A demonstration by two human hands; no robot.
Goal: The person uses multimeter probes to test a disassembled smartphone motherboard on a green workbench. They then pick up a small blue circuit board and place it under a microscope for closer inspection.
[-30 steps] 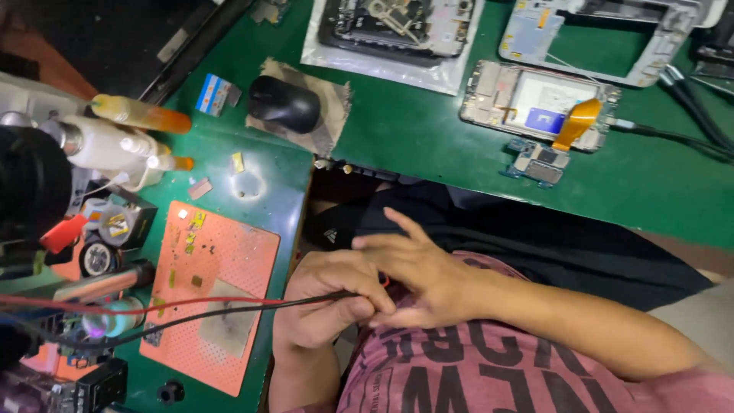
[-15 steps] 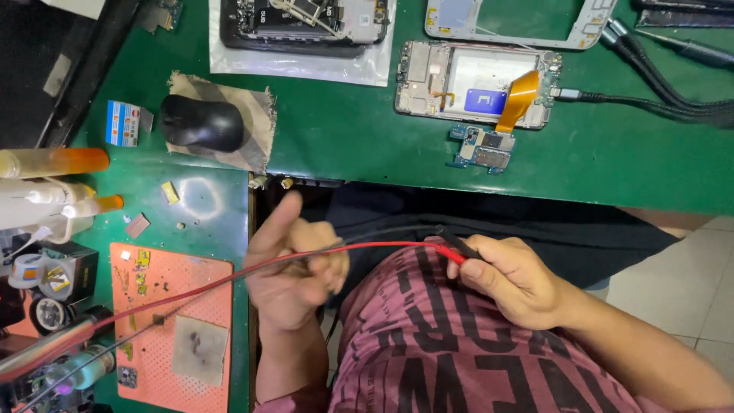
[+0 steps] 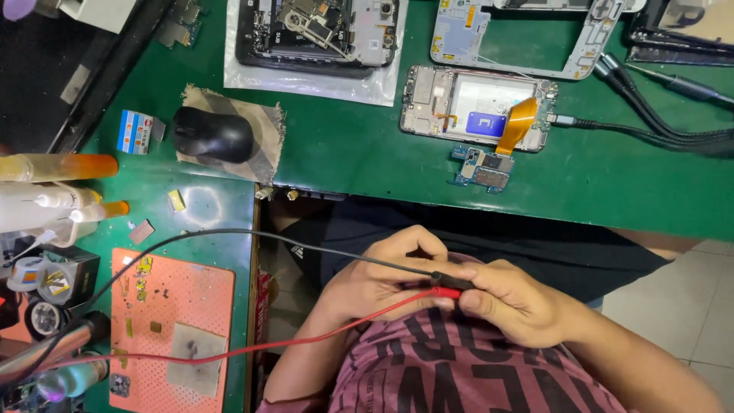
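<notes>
Both hands, left (image 3: 378,279) and right (image 3: 520,302), pinch the red probe (image 3: 447,292) and black probe (image 3: 447,278); their light, limp leads look best gripped at the stiff handles

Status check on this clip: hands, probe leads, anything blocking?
Left hand and right hand both gripping thin black and red probe leads over lap. Leads trail left across orange perforated mat. Nothing blocking.

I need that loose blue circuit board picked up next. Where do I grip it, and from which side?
Probably by its two long edges, from straight above. The small circuit board lies flat on the green bench, apart from the opened phone frame behind it. Coming from the near edge looks safest, away from the orange flex cable.
</notes>
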